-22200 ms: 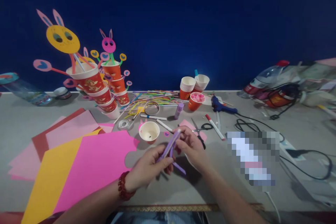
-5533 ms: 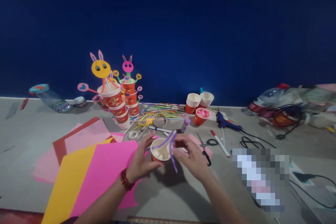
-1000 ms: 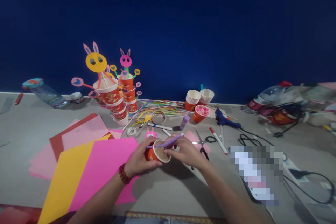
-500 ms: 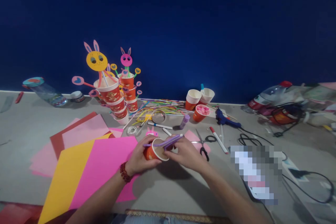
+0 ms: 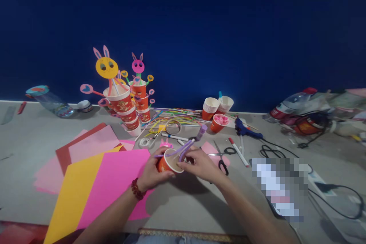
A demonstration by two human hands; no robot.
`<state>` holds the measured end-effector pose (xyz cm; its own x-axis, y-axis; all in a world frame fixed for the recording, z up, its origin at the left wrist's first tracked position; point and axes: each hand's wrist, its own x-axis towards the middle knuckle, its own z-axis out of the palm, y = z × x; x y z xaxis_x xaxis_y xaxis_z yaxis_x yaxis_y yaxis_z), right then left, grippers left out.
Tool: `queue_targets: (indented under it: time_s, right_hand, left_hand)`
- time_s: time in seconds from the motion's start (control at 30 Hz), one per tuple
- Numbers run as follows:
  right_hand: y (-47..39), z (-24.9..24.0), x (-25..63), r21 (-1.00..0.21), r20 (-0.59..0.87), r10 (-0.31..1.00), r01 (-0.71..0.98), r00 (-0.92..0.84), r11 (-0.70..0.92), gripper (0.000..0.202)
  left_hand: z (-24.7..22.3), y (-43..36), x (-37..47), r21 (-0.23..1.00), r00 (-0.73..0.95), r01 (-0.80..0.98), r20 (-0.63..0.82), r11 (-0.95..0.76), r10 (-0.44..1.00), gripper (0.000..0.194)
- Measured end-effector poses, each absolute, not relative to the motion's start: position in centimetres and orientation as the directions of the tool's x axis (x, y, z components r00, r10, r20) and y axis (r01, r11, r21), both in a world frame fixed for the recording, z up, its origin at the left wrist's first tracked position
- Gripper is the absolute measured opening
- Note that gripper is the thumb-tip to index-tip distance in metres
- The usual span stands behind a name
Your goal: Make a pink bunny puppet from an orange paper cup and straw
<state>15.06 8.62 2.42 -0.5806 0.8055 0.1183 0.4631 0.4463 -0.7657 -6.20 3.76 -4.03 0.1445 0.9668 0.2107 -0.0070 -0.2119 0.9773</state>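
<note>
A red paper cup point(image 5: 163, 165) with a white rim is tilted in front of me, its mouth toward me and to the right. My left hand point(image 5: 151, 171) is wrapped round its left side. Purple sticks point(image 5: 185, 147) rise out of the cup, and another purple piece sticks out past its left rim. The fingers of my right hand point(image 5: 197, 163) are pinched at the right rim, with the thumb at the cup's mouth. A glue stick point(image 5: 201, 132) with a purple cap stands just behind the hands.
Pink point(image 5: 120, 183) and yellow sheets point(image 5: 74, 187) lie at left. Decorated cup towers point(image 5: 126, 103) stand behind them. Scissors point(image 5: 220, 156), a red marker point(image 5: 238, 152), a blue glue gun point(image 5: 247, 130) and a phone point(image 5: 277, 194) lie at right. Cup stacks point(image 5: 210, 109) are at the back.
The purple sticks have swung more upright, and the cup's mouth shows more openly. My right fingers have shifted slightly at the rim. My left hand stays round the cup.
</note>
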Motion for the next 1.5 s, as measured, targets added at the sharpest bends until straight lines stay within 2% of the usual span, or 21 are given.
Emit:
queue_targets:
  time_s: [0.17,0.3,0.47,0.63,0.87,1.2,1.37,1.5]
  right_hand:
    - [9.1,2.7,14.4,-0.873,0.162,0.877,0.349,-0.452,0.341,0.023]
    - [9.1,2.5,13.5,-0.945,0.123,0.901,0.229,-0.417,0.235,0.031]
    - [9.1,2.1,13.2,-0.940,0.166,0.901,0.212,-0.400,0.267,0.029]
    - [9.1,2.4,13.3,-0.953,0.102,0.895,0.216,-0.434,0.214,0.029]
    - [9.5,2.7,13.4,-0.958,0.132,0.905,0.183,-0.405,0.221,0.023]
    - [8.8,1.9,12.0,-0.987,0.090,0.896,0.081,-0.436,0.139,0.019]
    - [8.8,2.1,11.8,-0.988,0.061,0.894,0.099,-0.444,0.117,0.024]
    - [8.8,1.8,11.7,-0.997,0.051,0.899,0.036,-0.436,0.075,0.027]
  left_hand:
    - [-4.4,3.8,-5.9,0.983,0.183,-0.071,0.180,-0.170,0.966,0.078]
    - [-5.0,3.7,-5.9,0.987,0.115,-0.051,0.155,-0.150,0.981,0.077]
    - [-6.1,3.6,-5.9,0.989,0.109,-0.099,0.119,-0.108,0.987,0.081]
    - [-6.7,3.5,-5.8,0.984,0.104,-0.171,0.068,-0.050,0.992,0.076]
    - [-6.0,3.5,-5.7,0.979,0.100,-0.200,0.069,-0.048,0.993,0.075]
    - [-5.8,3.4,-5.6,0.986,0.070,-0.162,0.055,-0.044,0.996,0.080]
    - [-5.6,3.4,-5.8,0.982,0.073,-0.167,0.096,-0.083,0.993,0.074]
    - [-5.5,3.4,-5.8,0.986,0.081,-0.140,0.104,-0.092,0.991,0.076]
